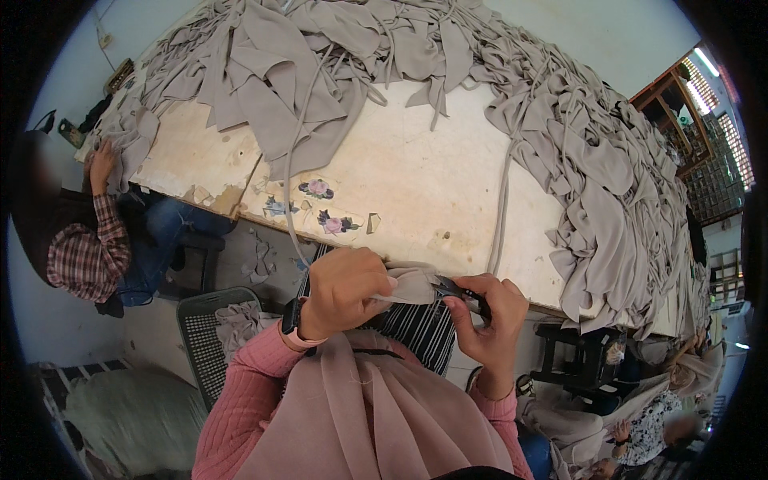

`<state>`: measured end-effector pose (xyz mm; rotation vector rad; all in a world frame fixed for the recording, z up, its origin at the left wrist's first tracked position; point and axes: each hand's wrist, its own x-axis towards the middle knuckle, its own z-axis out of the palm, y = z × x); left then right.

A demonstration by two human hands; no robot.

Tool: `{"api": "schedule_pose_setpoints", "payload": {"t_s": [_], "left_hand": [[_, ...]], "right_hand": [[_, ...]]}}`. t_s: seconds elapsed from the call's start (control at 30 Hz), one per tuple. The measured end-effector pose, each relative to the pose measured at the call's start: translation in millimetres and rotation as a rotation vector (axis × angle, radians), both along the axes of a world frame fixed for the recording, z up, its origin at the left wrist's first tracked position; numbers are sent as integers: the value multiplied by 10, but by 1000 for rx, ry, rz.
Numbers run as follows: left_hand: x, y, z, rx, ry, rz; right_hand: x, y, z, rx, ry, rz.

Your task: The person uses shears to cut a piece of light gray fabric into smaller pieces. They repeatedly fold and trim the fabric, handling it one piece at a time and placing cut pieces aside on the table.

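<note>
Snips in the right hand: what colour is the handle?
Black. The snips, held in the right hand, show best in the head view.

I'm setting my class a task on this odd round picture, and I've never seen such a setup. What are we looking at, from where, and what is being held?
There is no machine here, just a person working with bare hands. The single picture comes from a wide fisheye camera on the person's head, looking down, so straight edges bend near the rim. Picture left is the person's left.

The left hand pinches a thin greyish-beige piece of cloth. The right hand holds a small black-handled cutting tool, its tip at that cloth.

Beyond is a worn, cream-coloured table, bearing heaped greyish-beige fabric pieces and flower decorations. At far left, a co-worker's hand rests on more cloth.
</note>
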<state>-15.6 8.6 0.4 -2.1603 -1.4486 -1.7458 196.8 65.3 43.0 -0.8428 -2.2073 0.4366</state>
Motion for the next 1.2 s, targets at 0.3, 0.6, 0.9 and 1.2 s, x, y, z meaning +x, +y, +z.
{"api": "schedule_pose_setpoints", "payload": {"t_s": [0.3,0.6,0.9,1.2], "left_hand": [[2,1,31,13,57,-3],[11,-11,20,-10,54,10],[52,-27,17,11,63,41],[59,-29,50,-3,81,48]], "right_hand": [[-4,25,-13,-24,32,27],[3,-78,-14,113,-59,-28],[-30,-157,-45,299,-185,-102],[-29,-186,-78,333,-186,-109]]}}
